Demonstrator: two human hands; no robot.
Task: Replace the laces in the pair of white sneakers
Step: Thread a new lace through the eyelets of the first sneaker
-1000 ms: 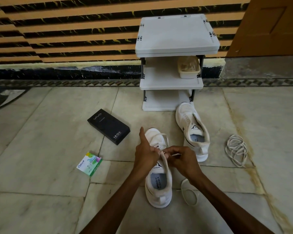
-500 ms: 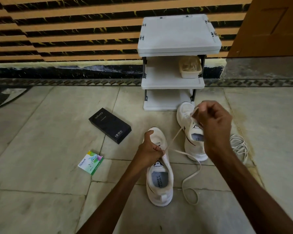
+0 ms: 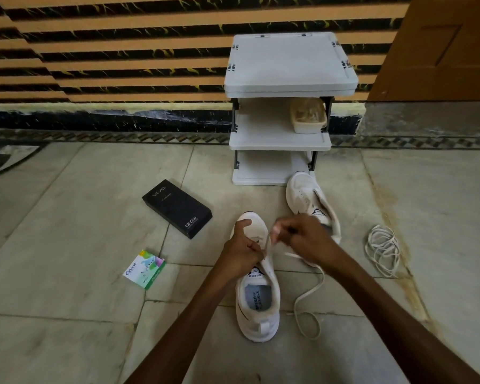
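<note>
Your left hand had its grip curled round the near white fabric sneaker on the stone floor; your right hand pinched its flat white lace. Lace looked light and floppy, so I'd hold near the tip.

"vivo" box, "Odonil" packet, "SPEED" sneaker

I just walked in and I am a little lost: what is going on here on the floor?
A person is lacing a white fabric sneaker on the pale stone floor. The left hand grips the shoe at its eyelets, and the right hand pinches a flat white lace just above it. The second white sneaker lies beside a grey plastic shelf rack, seemingly unlaced. A loose bundle of white lace waits further right.
</note>
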